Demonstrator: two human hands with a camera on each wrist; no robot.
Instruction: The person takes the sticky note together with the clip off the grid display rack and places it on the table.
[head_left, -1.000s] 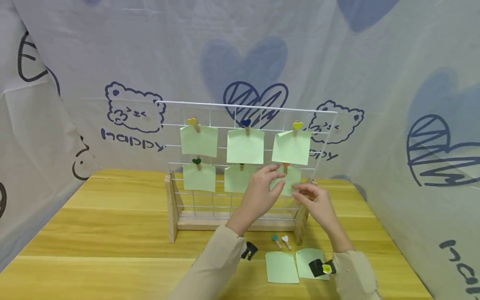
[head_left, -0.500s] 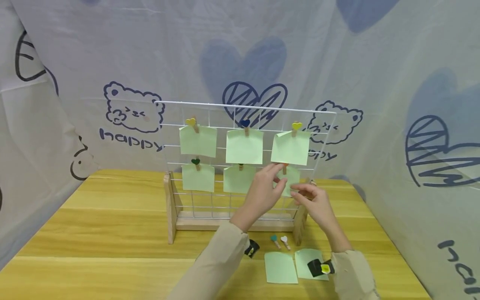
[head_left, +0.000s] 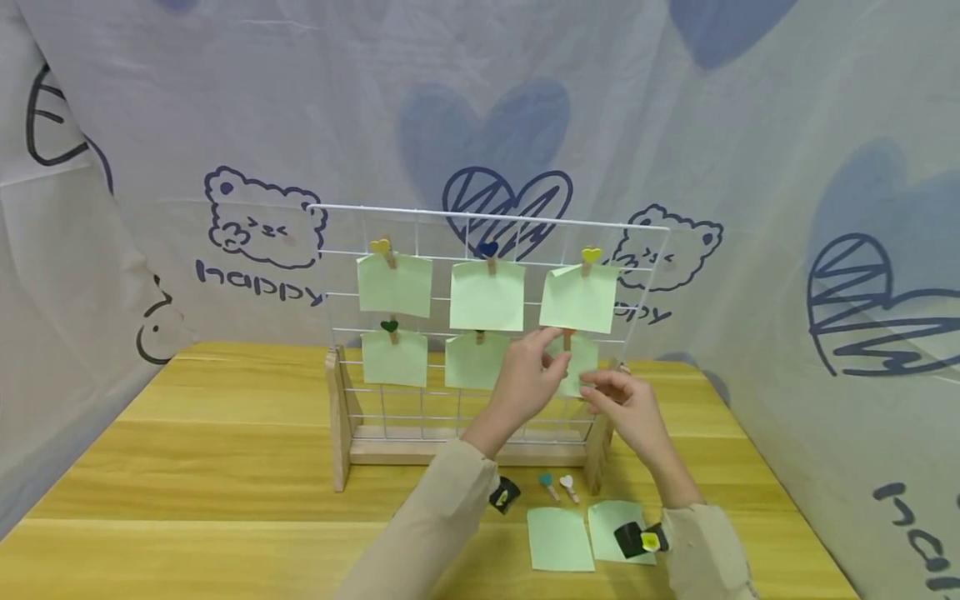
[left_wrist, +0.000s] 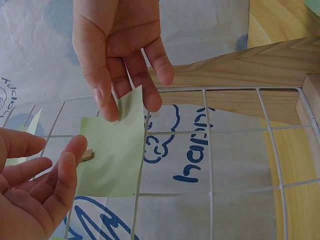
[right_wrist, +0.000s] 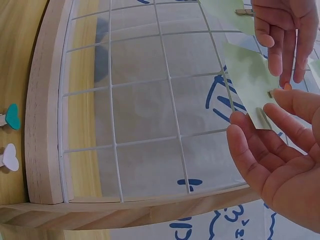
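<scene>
Hanging (clipped), a green note [left_wrist: 114,156] touches the right hand [head_left: 633,410].

The blue word "happy" [head_left: 260,283] stands on the pale backdrop cloth [head_left: 360,125].

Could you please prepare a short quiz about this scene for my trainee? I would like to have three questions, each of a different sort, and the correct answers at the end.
1. Count: how many green notes hang on the white wire grid?
2. True or false: the white heart clip lies on the table beside the teal heart clip.
3. Choose one: in the head view, what does the right hand pinch?
A) the teal heart clip
B) the edge of the lower right hanging note
C) a note lying on the table

Key: 1. Six. 2. True. 3. B.
</scene>
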